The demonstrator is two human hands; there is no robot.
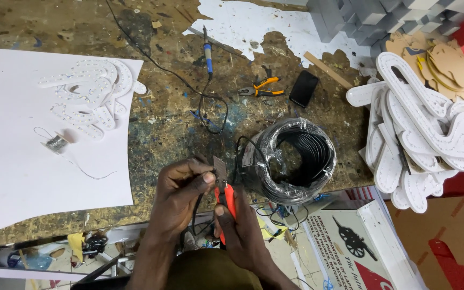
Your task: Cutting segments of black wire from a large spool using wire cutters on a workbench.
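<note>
Nearest the camera, the right hand [240,228] is clamped around the red handles of a small cutter [225,194], whose grey metal head points up. Just beside it, the left hand [181,196] pinches a thin black wire [196,207] against that head. Behind them, on the worn, paint-stained table [167,123], sits a plastic-wrapped coil of black cable [291,159], near orange-handled pliers [264,86].

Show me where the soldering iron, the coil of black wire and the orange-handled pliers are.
soldering iron [208,53], head view, on its blue handle.
coil of black wire [322,156], head view, on its right windings.
orange-handled pliers [267,86], head view, between its handles.
</note>
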